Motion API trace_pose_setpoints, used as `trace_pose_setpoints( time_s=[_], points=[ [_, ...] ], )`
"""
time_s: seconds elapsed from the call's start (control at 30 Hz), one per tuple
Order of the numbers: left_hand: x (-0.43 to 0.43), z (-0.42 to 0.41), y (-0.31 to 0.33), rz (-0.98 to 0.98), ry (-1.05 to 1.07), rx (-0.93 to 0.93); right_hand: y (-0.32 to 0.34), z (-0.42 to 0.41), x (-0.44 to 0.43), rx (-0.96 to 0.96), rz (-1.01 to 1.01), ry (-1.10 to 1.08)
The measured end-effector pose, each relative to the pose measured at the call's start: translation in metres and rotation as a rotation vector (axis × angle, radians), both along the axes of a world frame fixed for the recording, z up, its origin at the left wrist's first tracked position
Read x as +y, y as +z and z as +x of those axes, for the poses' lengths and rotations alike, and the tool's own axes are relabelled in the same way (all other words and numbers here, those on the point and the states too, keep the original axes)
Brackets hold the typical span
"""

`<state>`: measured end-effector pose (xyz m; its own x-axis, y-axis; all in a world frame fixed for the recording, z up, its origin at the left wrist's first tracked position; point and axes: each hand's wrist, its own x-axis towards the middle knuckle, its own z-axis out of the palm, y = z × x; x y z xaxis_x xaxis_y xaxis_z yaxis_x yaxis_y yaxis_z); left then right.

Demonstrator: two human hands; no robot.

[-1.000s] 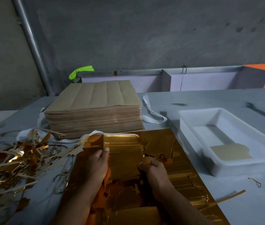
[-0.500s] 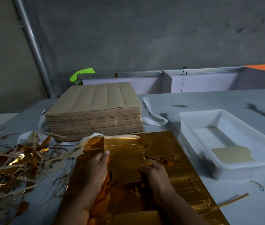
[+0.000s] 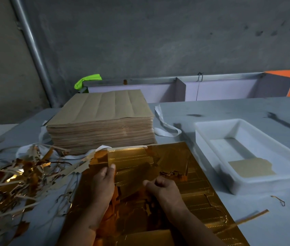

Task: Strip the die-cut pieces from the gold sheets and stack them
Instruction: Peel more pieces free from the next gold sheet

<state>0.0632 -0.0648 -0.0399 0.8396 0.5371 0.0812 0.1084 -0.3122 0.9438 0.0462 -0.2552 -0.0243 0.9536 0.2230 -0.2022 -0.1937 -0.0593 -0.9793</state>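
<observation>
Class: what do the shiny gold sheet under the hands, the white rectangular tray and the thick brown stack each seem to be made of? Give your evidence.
Shiny gold sheet: likely foil-faced card; mirror glare, die-cut lines. White rectangular tray: probably moulded plastic; smooth, translucent walls, rounded corners. Thick brown stack: matte kraft paper or card; layered edges, no shine.

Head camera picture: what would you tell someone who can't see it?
A left hand and a right hand grip a gold die-cut piece over a gold sheet on a grey table. Behind sits a stack of brown sheets; gold scraps lie left, and a white tray at right holds one tan piece.
</observation>
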Motion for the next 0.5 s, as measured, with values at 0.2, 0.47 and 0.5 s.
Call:
trace_pose_setpoints(
  time_s=[0.2, 0.47, 0.5],
  points=[
    [-0.0009, -0.0007, -0.0009, 0.023, 0.017, 0.006, -0.0023, 0.0021, 0.0014, 0.083, 0.002, -0.044],
    [0.0041, 0.0019, -0.0041, -0.065, 0.053, -0.002, -0.0072, 0.0043, -0.0001, 0.07, 0.046, -0.083],
    [0.0047, 0.0021, -0.0049, -0.074, 0.054, -0.004, -0.0074, 0.0047, -0.0008, 0.069, 0.047, -0.079]
  ],
)
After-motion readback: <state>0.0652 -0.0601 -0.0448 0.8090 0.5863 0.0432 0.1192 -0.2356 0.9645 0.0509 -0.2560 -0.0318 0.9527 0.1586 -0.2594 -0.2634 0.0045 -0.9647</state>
